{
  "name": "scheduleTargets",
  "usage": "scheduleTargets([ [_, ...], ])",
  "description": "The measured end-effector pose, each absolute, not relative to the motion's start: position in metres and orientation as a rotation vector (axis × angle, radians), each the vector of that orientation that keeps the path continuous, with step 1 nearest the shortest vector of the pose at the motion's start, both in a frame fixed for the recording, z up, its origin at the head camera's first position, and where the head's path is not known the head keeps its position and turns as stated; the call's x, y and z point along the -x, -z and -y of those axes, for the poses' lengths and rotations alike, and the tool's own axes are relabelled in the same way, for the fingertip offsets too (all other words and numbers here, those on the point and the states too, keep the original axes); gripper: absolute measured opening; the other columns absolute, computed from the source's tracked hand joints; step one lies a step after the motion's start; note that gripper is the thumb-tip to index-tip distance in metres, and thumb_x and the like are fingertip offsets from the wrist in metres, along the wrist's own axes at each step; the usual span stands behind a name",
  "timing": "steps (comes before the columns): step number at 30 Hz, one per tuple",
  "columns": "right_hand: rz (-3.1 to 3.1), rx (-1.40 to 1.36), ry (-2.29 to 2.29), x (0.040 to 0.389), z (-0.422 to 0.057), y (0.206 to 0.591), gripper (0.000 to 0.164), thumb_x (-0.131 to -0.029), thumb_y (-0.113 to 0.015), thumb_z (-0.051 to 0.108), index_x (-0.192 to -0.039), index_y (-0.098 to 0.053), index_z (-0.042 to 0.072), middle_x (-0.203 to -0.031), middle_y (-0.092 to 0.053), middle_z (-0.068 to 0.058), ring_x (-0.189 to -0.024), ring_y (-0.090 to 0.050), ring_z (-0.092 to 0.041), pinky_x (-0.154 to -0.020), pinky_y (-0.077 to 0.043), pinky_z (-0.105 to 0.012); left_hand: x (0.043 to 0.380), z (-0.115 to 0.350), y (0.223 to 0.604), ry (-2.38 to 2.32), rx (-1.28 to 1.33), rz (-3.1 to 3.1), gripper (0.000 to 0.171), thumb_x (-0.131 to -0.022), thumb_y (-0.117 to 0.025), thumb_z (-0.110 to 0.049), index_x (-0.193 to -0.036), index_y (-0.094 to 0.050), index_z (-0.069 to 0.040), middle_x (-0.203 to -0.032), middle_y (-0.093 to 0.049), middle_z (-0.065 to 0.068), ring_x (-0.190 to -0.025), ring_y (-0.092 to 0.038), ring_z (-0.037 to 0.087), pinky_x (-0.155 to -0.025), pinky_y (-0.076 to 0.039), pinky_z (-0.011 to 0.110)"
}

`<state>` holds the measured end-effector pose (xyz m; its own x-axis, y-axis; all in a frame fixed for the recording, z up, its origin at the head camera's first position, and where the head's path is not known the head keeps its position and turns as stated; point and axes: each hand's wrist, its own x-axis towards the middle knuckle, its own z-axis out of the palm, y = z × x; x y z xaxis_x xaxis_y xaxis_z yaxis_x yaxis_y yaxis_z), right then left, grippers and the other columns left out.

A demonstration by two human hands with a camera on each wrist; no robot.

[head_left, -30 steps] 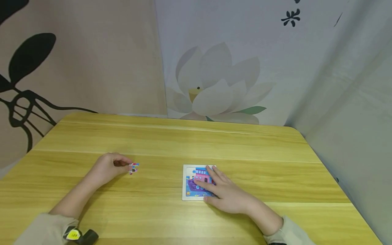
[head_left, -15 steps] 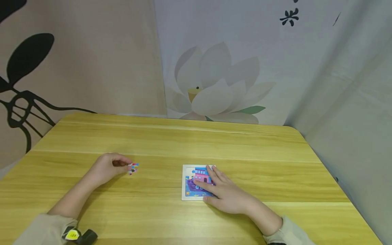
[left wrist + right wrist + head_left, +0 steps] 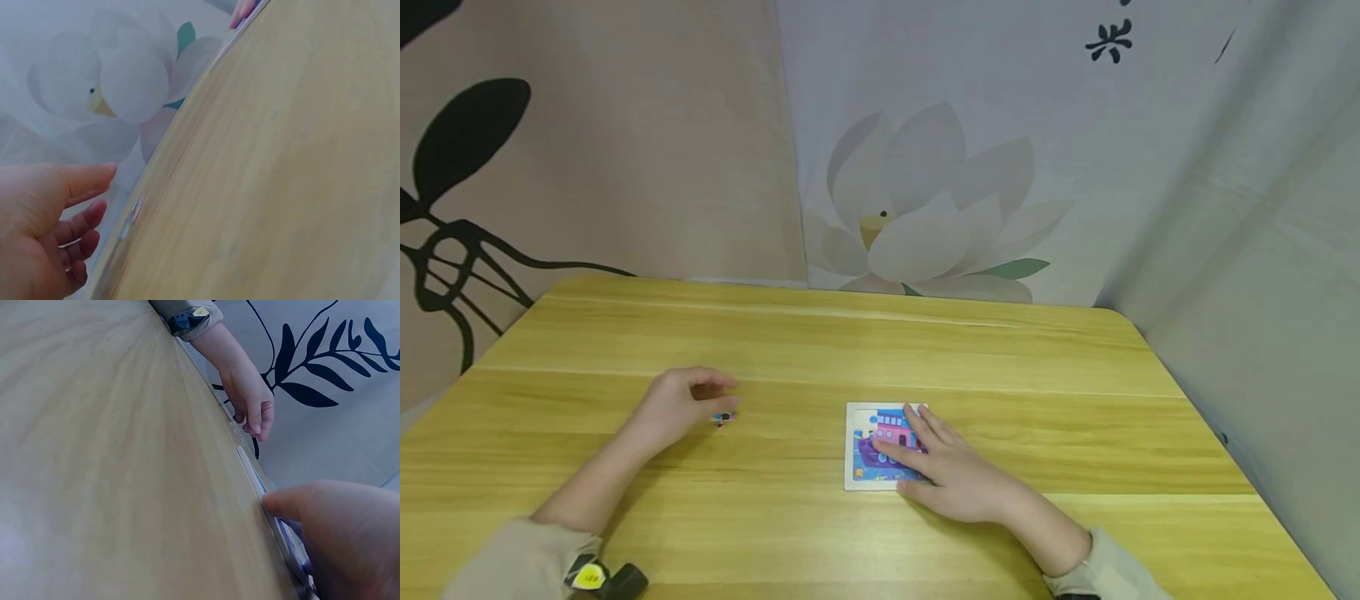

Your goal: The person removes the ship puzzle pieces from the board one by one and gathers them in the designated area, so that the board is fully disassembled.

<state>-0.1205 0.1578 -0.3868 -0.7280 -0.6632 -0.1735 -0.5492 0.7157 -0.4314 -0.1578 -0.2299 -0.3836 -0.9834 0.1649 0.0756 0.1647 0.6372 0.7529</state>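
In the head view, the left hand [image 3: 683,407] hovers with loosely bent, released fingers above a multicoloured jigsaw piece [image 3: 723,419], which lies on the wooden desk [image 3: 790,533]. Well to its right, the right hand [image 3: 958,481] rests flat, fingers spread and gripping nothing, on a white-framed ship jigsaw [image 3: 869,460]. In the left wrist view, a gap separates the left fingers from the piece. In the right wrist view, the right thumb [image 3: 284,502] touches the jigsaw's edge.

Lotus-print backdrop [image 3: 925,225] behind wooden table [image 3: 760,525].
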Motion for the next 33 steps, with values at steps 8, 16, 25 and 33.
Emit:
scheduleTargets([
  [8,-2.604,0.947,0.499,0.121,-0.156,0.386,0.051,-0.1,-0.038,0.05,-0.149,-0.027,0.041,-0.159,0.007,-0.008,-0.142,0.011,-0.029,-0.109,-0.007,-0.059,0.159,0.205,0.384,-1.432,-0.367,-2.806,0.025,-0.086,-0.073,-0.018,-0.105,-0.07,-0.002,-0.088,-0.063,0.005,-0.077,-0.054,0.022,-0.059,-0.048,0.029],
  [16,-2.603,0.945,0.517,0.12,-0.158,0.385,0.051,-0.1,-0.038,0.051,-0.149,-0.028,0.041,-0.159,0.006,-0.008,-0.143,0.011,-0.029,-0.108,-0.009,-0.061,0.162,0.181,0.388,-1.441,-0.44,-2.792,0.024,-0.084,-0.075,-0.02,-0.102,-0.072,-0.005,-0.093,-0.066,0.002,-0.085,-0.055,0.02,-0.074,-0.045,0.037],
  [25,-2.611,0.947,0.501,0.121,-0.158,0.387,0.051,-0.1,-0.039,0.05,-0.149,-0.027,0.042,-0.159,0.006,-0.007,-0.143,0.01,-0.029,-0.108,-0.008,-0.06,0.166,0.156,0.393,-1.444,-0.48,-2.757,0.024,-0.082,-0.077,-0.022,-0.101,-0.073,-0.008,-0.097,-0.066,0.0,-0.089,-0.056,0.02,-0.079,-0.045,0.038],
  [33,-2.609,0.923,0.491,0.121,-0.157,0.385,0.051,-0.099,-0.039,0.051,-0.148,-0.026,0.044,-0.159,0.007,-0.007,-0.143,0.011,-0.028,-0.108,-0.01,-0.061,0.17,0.135,0.396,-1.448,-0.543,-2.72,0.022,-0.082,-0.077,-0.02,-0.101,-0.073,-0.01,-0.1,-0.067,0.0,-0.093,-0.057,0.019,-0.084,-0.046,0.04],
])
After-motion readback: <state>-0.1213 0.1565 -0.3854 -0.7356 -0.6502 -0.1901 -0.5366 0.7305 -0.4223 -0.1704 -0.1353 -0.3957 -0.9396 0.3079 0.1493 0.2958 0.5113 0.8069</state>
